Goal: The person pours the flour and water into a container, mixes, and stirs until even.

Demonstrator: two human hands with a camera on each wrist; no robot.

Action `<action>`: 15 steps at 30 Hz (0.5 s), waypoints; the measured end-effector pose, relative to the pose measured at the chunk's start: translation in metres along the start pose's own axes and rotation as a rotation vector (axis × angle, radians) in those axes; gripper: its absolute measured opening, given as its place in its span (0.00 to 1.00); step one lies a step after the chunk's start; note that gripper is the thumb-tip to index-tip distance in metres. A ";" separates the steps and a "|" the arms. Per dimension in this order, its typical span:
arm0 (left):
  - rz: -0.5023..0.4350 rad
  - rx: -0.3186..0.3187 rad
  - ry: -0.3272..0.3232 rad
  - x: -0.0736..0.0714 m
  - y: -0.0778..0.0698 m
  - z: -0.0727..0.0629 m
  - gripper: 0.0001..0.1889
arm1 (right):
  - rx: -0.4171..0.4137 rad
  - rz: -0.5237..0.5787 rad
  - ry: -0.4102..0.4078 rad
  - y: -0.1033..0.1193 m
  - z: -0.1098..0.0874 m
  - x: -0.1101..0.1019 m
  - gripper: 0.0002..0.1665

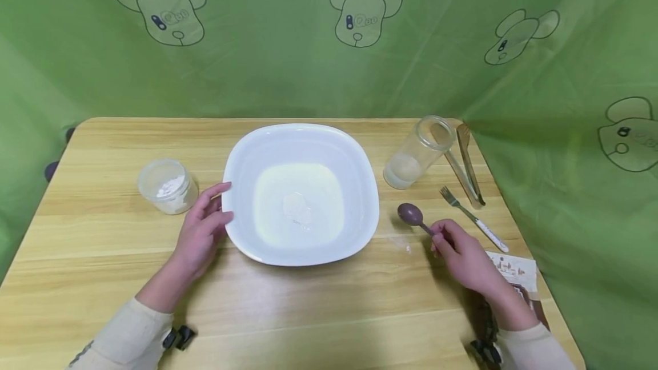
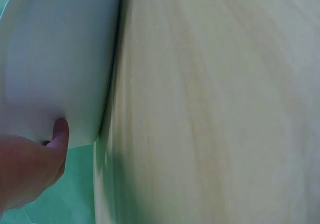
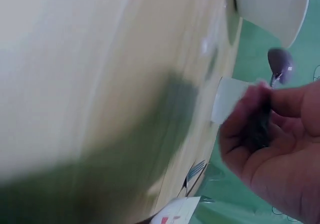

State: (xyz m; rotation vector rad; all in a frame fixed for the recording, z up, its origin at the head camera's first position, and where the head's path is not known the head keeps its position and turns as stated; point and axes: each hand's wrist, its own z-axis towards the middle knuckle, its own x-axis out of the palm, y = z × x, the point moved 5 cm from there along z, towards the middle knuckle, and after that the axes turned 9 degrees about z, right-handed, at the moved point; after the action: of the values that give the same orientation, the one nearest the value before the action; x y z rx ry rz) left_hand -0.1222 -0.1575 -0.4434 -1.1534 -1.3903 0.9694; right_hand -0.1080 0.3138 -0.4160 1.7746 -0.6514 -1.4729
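A large white basin (image 1: 308, 251) sits mid-table with a small whitish patch (image 1: 296, 208) on its bottom. My left hand (image 1: 201, 232) touches the basin's left side with thumb and fingertips. In the left wrist view the thumb (image 2: 60, 134) presses the outer wall. Right of the basin, my right hand (image 1: 468, 258) pinches the handle of a purple-brown spoon (image 1: 410, 214). The spoon's bowl is held above the table; in the right wrist view the fingers hide most of the handle. Left of the basin stands a small clear jar (image 1: 175, 203) with white powder.
At the back right a tall glass jar (image 1: 418, 150) holds something whitish at its bottom. Wood-tipped tongs (image 1: 465, 179) and a fork (image 1: 475, 218) lie along the right side. A printed packet (image 1: 516, 272) is partly under my right forearm. Green fabric hangs behind.
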 end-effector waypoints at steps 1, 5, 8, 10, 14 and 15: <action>0.001 0.001 0.000 0.000 0.000 0.000 0.28 | -0.017 0.034 -0.024 0.002 0.001 -0.002 0.07; 0.001 0.001 0.002 0.000 0.000 0.000 0.28 | -0.076 0.150 -0.139 0.012 0.007 -0.010 0.08; 0.004 -0.003 0.005 0.000 0.000 0.000 0.28 | -0.088 0.201 -0.203 0.023 0.011 -0.015 0.10; 0.007 -0.006 0.006 0.000 0.000 0.000 0.28 | -0.095 0.214 -0.222 0.031 0.015 -0.017 0.12; 0.007 -0.013 0.003 0.000 0.000 0.000 0.28 | -0.138 0.209 -0.220 0.049 0.027 -0.016 0.13; 0.006 -0.014 0.002 0.000 0.000 0.001 0.28 | -0.149 0.199 -0.215 0.054 0.030 -0.015 0.13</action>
State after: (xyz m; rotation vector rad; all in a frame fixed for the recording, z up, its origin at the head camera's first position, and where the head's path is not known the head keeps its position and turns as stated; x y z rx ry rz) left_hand -0.1227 -0.1578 -0.4437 -1.1695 -1.3948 0.9634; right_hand -0.1364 0.2863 -0.3659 1.4085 -0.7814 -1.5433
